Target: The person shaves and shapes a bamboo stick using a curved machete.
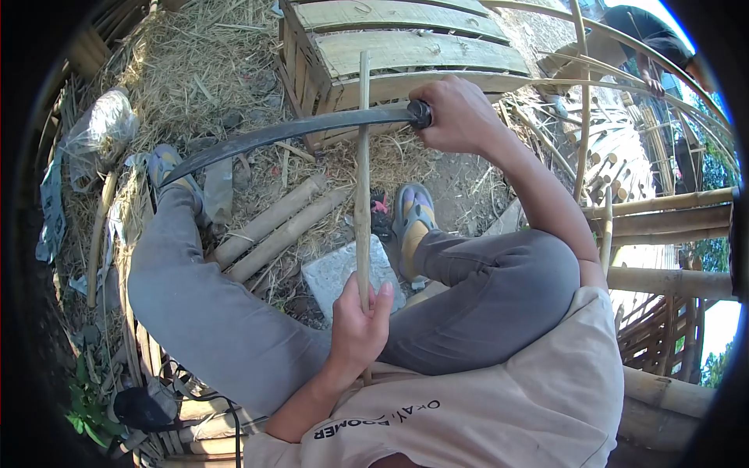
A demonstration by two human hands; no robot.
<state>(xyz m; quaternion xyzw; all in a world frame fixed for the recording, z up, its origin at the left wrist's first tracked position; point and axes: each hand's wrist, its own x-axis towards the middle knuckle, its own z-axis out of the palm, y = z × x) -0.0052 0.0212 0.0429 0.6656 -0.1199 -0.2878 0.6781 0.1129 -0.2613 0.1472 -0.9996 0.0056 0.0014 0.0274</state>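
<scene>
My left hand (359, 326) is closed around the lower part of a thin wooden stick (363, 203), which stands nearly upright in front of my body. My right hand (459, 117) grips the dark handle of a long curved machete (292, 131). Its blade reaches far to the left and crosses the upper part of the stick; whether blade and stick touch, I cannot tell. Below the stick, a pale flat stone block (324, 274) lies on the ground between my legs.
A wooden slatted crate (421, 53) stands ahead. Two bamboo pieces (273, 222) lie on straw-covered ground. Bamboo rails (671, 282) run along the right, and a plastic bag (105, 129) sits at the left. Another person (644, 35) is at the upper right, beside long bent bamboo strips.
</scene>
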